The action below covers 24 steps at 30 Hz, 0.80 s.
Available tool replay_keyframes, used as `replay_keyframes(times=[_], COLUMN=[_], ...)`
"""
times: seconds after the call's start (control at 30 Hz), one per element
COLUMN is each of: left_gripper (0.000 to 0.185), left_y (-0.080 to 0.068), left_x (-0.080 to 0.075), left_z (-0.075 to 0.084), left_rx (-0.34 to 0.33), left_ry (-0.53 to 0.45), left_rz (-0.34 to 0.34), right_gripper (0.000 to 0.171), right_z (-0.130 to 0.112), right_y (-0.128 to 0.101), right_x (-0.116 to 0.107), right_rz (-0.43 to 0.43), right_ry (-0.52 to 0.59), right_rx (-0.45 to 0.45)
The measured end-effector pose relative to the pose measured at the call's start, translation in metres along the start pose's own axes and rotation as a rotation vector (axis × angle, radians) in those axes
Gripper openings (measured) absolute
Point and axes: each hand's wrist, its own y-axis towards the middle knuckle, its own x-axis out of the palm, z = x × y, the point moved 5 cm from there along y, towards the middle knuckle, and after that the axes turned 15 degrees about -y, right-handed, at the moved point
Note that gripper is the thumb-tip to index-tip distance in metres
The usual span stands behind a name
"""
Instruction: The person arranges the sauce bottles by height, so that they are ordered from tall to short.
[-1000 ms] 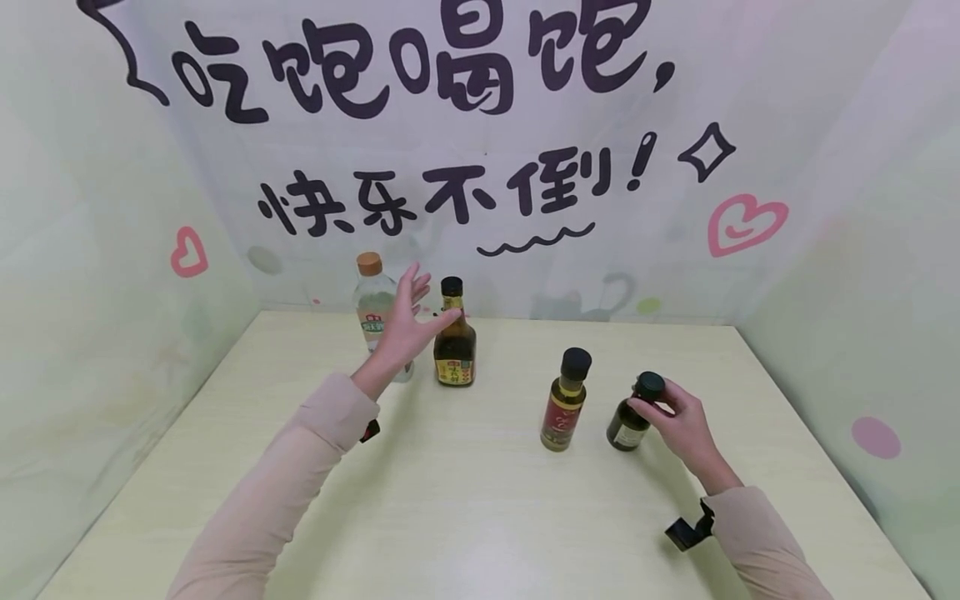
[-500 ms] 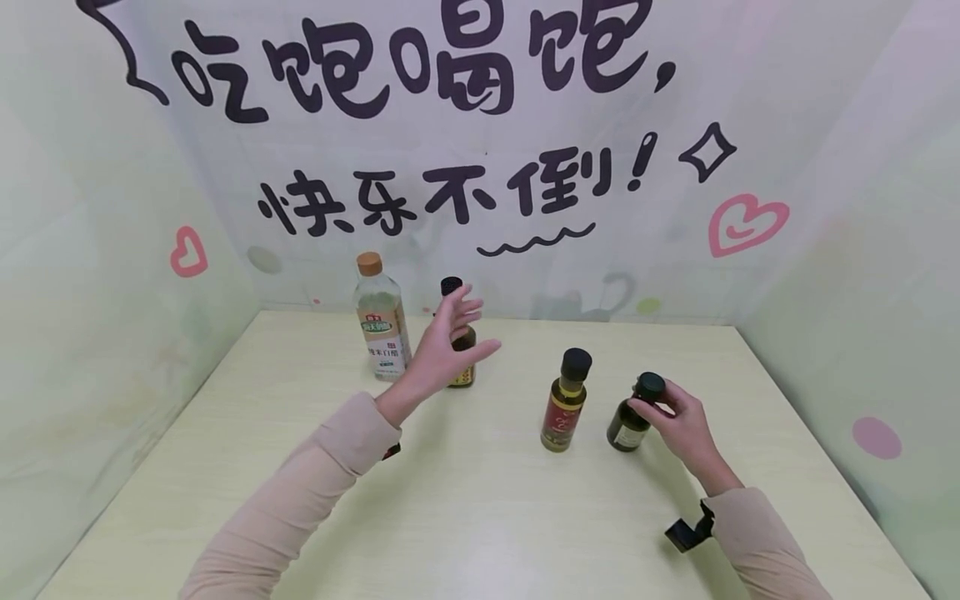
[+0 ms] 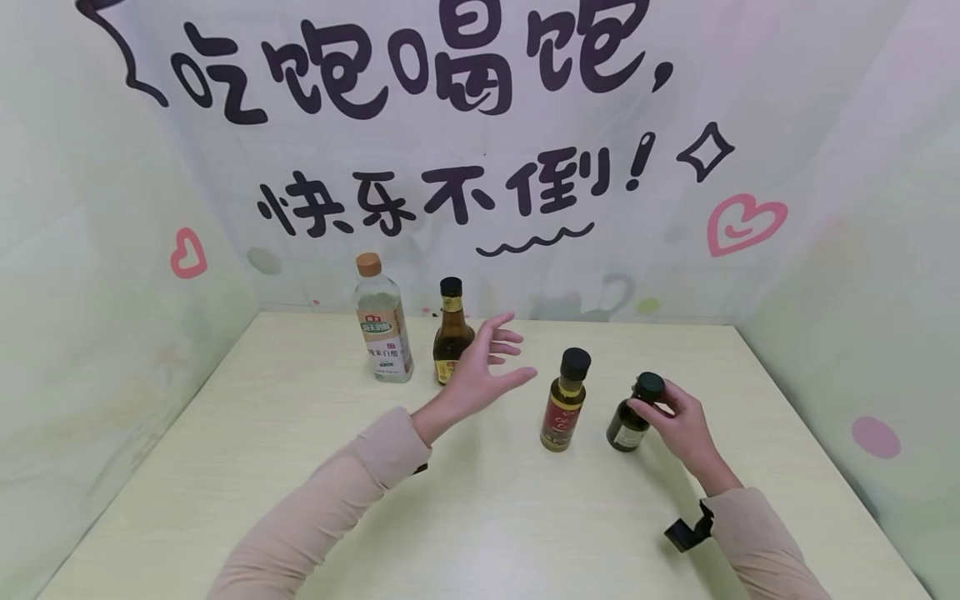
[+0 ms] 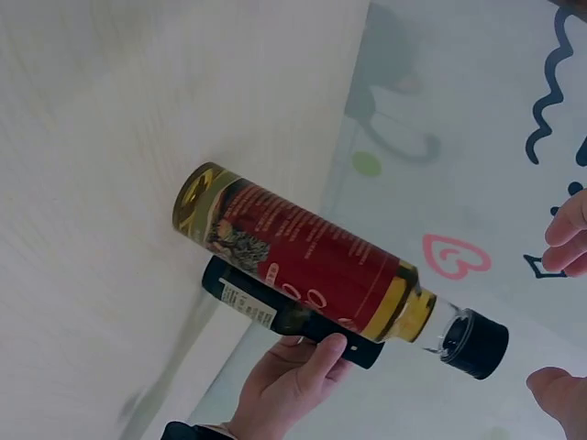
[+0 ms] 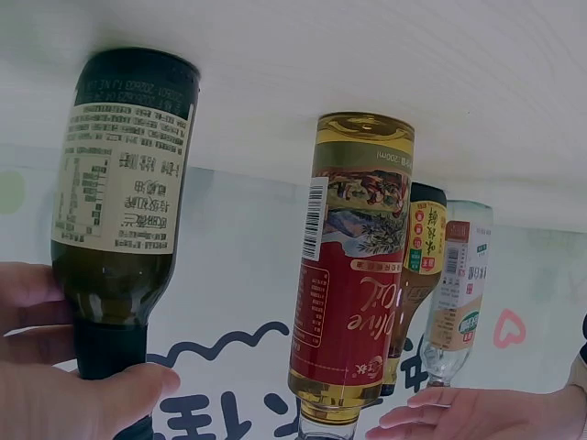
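Now the left hand (image 3: 480,371) is hovering with fingers spread, holding nothing, just left of the red-labelled oil bottle (image 3: 564,402) standing on the desk (image 3: 450,500). Right of that bottle, the right hand (image 3: 678,425) is gripping the dark bottle (image 3: 630,414); closing squarely round the red-labelled bottle's body should avoid tipping it.

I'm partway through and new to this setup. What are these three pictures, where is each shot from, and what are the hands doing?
No machine here: a person's two bare hands. The wide picture comes from a head camera looking down at the table; the other two come from cameras on each wrist, so the bottles look tipped or upside down. Four bottles stand upright: a clear bottle, a dark sauce bottle, a red-labelled oil bottle and a small dark bottle. The right hand has its grip around the small dark bottle near its cap. The left hand is open, holds nothing, and hovers between the sauce and oil bottles.
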Motion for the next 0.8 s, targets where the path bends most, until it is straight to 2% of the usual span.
replay_keyframes(times=[0.1, 0.33, 0.57, 0.8], left_gripper=[0.068, 0.072, 0.071, 0.069], left_y=[0.001, 0.014, 0.016, 0.017], left_x=[0.01, 0.032, 0.051, 0.057], left_z=[-0.008, -0.045, -0.057, -0.066], left_rx=[-0.029, -0.059, -0.077, -0.084], left_ry=[-0.009, 0.025, 0.078, 0.096], left_rz=[-0.021, -0.069, -0.093, -0.085], right_gripper=[0.027, 0.028, 0.029, 0.027], right_z=[-0.001, 0.0, 0.002, 0.006], right_y=[0.0, 0.0, 0.0, 0.001], right_x=[0.0, 0.0, -0.001, 0.001], right_rz=[0.0, 0.003, 0.003, 0.008], right_ry=[-0.001, 0.003, 0.013, 0.027], right_rx=[-0.004, -0.002, -0.003, -0.008])
